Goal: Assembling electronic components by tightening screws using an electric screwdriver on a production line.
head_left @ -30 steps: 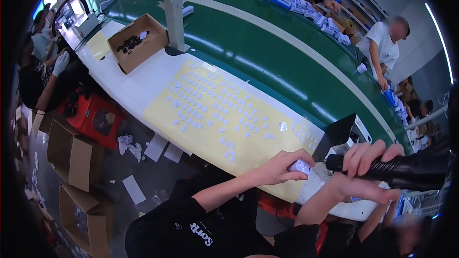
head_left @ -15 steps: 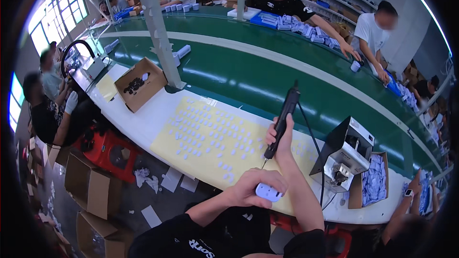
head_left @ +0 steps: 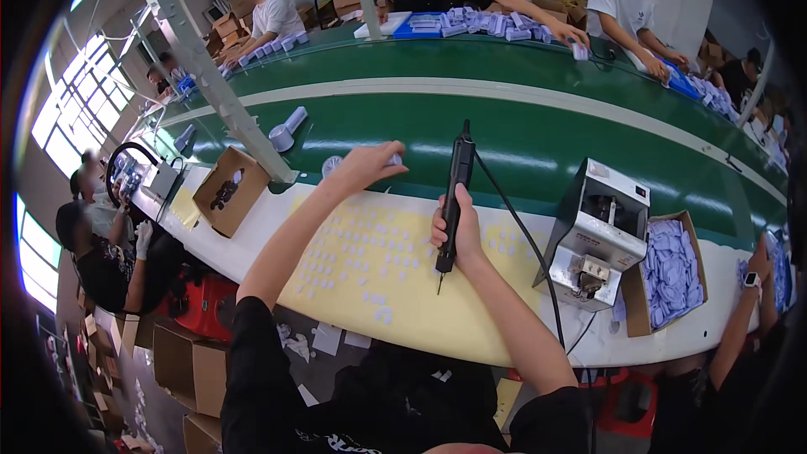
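My right hand (head_left: 461, 231) is wrapped round a black electric screwdriver (head_left: 458, 172), held upright with its thin bit pointing down over the yellow mat (head_left: 403, 298). My left hand (head_left: 363, 168) is stretched out over the near edge of the green conveyor belt. Its fingers are closed on a small pale lilac plastic part (head_left: 395, 160), mostly covered by the hand. Beside that wrist, a round white part (head_left: 332, 166) lies on the belt, partly hidden. Small pale oval pieces (head_left: 361, 240) lie in rows on the mat, some behind my left forearm.
A cardboard box of dark small parts (head_left: 227, 193) stands left, next to a metal post (head_left: 202, 76). On the right are a metal-cased machine (head_left: 597, 227) and a box of lilac parts (head_left: 672, 273). The screwdriver's cable (head_left: 525, 235) hangs between. Co-workers sit across the belt (head_left: 521, 139).
My left hand has moved from near my chest, where it held a lilac part under the screwdriver, out to the belt. The screwdriver now stands more upright and further left. The view has shifted.
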Tool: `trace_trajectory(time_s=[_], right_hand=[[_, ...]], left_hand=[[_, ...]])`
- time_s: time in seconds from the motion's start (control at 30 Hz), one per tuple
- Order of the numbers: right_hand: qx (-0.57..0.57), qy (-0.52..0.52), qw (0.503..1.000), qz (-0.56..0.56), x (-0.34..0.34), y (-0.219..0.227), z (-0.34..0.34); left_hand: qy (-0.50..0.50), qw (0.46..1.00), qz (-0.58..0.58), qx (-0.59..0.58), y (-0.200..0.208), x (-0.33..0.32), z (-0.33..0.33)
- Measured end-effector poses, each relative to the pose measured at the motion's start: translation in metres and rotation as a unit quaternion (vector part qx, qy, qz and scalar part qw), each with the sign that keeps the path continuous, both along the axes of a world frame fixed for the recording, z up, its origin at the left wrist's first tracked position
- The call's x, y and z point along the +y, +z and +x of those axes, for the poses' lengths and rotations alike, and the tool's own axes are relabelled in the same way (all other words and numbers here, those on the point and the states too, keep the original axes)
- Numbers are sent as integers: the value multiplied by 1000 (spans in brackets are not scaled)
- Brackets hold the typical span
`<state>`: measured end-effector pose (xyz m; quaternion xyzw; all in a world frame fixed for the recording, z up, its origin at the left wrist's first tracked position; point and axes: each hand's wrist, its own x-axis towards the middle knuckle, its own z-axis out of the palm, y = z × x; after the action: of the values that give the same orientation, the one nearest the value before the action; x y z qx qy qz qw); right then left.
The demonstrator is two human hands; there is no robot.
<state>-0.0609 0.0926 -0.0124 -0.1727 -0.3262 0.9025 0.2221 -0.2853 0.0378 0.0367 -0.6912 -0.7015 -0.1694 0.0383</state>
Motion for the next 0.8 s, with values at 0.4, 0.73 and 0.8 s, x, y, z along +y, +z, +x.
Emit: trace_trajectory(time_s=[0.4,0.73,0.8], right_hand=[[-5,-6,1000,2,3,-1,9],[14,-8,1000,4,-2,-1,6],[28,9,1000,-4,-6,4,2]], left_hand=[[-6,985,171,-7,10,112,-63],[456,862,18,219,-44,-7,-230],[552,820,-10,149,-53,-45,-251]])
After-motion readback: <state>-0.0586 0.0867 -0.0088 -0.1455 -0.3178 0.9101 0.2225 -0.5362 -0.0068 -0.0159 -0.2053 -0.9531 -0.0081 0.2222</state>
